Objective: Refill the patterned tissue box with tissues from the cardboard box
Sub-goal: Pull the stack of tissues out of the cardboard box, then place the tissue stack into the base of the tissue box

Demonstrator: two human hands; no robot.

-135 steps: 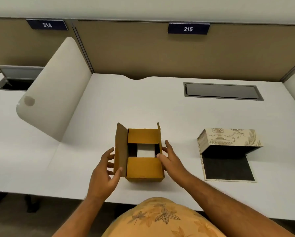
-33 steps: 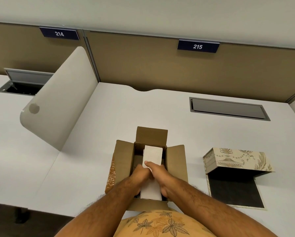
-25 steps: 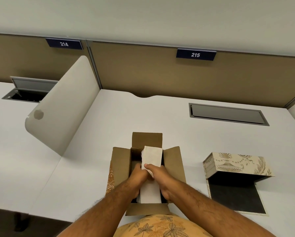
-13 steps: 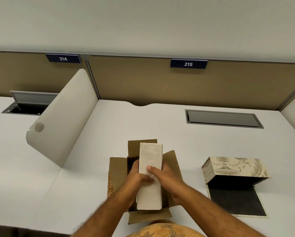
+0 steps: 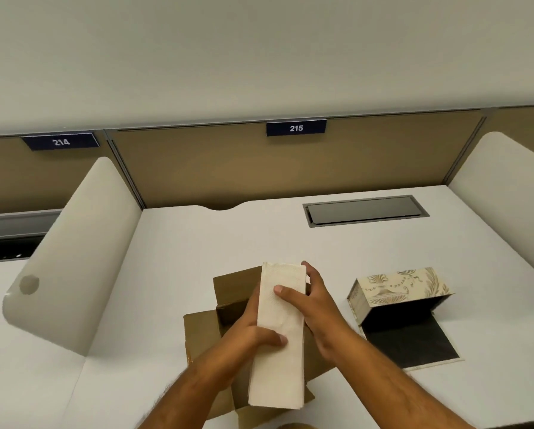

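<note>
A long white stack of tissues (image 5: pixel 279 351) is held lengthwise above the open cardboard box (image 5: pixel 204 332), fully out of it. My left hand (image 5: pixel 253 332) grips the stack's left side with the thumb on top. My right hand (image 5: pixel 315 308) holds its right side, thumb across the top. To the right, the patterned tissue box (image 5: pixel 395 289) lies on its side on the white desk (image 5: pixel 197 243), its dark inside facing me and its dark-lined flap (image 5: pixel 411 345) flat on the desk.
A rounded white divider (image 5: pixel 74 252) stands at the left and another (image 5: pixel 507 187) at the right. A closed grey cable hatch (image 5: pixel 364 210) is set in the desk behind. Tan back panels carry labels 214 and 215.
The cardboard box's flaps were opened and both hands went in. Over the last second they lifted the tissue stack up out of the box; the camera tilted upward.
</note>
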